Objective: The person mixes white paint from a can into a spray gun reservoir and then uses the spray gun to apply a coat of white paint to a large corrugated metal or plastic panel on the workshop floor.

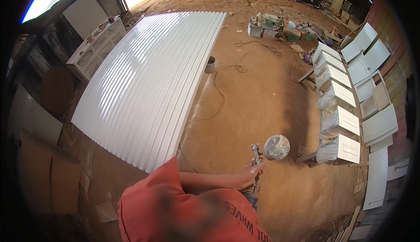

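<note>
My left arm (214, 181) reaches to the right across my red shirt. At its end, my left hand (253, 170) is closed around the handle of a metal spray gun (256, 151). A round paint cup (277, 147), smeared with white and grey, is joined to the gun's right side. Hose fittings (257, 184) hang below the hand. My right hand is out of view. To the left of the gun lies a large, glossy white ribbed panel (148, 84), raised off the ground. Several white drawers (348, 121) with panelled fronts line a rack on the right.
A grey bucket (210, 65) stands by the panel's right edge. A thin hose (225, 97) snakes over the dirt floor. Containers and clutter (267, 25) sit farther back. White door panels (379, 121) lean along the right wall; a white cabinet (97, 47) stands at left.
</note>
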`<state>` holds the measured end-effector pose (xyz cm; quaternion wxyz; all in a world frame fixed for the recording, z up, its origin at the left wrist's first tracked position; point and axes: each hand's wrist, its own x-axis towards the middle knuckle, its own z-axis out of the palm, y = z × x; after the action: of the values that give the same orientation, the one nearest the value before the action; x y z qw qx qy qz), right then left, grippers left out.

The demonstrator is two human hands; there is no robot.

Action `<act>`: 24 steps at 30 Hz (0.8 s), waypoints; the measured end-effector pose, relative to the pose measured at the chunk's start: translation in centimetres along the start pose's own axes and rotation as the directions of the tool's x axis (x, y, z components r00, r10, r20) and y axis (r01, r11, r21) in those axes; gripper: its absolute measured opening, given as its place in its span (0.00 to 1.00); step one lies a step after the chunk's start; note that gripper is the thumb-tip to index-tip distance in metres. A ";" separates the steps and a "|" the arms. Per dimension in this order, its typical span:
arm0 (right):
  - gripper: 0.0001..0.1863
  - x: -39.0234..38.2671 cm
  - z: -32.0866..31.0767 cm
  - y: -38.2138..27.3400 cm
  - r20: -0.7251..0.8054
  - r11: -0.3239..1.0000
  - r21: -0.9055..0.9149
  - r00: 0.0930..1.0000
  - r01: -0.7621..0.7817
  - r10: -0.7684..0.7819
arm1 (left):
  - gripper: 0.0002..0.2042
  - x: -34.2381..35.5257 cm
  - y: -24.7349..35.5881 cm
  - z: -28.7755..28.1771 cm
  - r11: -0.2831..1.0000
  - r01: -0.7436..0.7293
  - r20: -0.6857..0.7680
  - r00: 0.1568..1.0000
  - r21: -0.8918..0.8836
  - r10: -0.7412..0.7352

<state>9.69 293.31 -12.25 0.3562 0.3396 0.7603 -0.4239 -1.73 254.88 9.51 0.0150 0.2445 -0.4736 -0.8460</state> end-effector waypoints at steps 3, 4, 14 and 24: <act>0.15 4.7 -0.3 -4.4 0.106 0.993 -0.091 0.990 -0.080 0.090 | 0.13 7.1 0.0 1.9 0.988 -0.061 -0.032 0.998 -0.143 0.057; 0.15 6.7 -0.7 -6.7 0.142 0.990 -0.119 0.986 -0.072 0.088 | 0.13 9.3 0.5 2.6 0.984 -0.128 -0.091 0.989 -0.123 0.117; 0.13 28.4 -6.8 -52.3 0.375 0.823 -0.291 0.849 0.488 -0.371 | 0.13 25.1 14.0 10.3 0.991 -0.098 -0.374 0.926 -0.085 0.060; 0.17 27.3 11.6 -101.3 0.405 0.495 -0.187 0.526 0.848 -0.748 | 0.13 47.7 20.4 1.5 0.945 -0.277 -0.477 0.816 0.173 0.327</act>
<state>-84.37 247.33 1.36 0.2723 -0.1888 0.8374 -0.4347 -48.58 232.59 7.63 0.2592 0.3769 -0.5262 -0.7168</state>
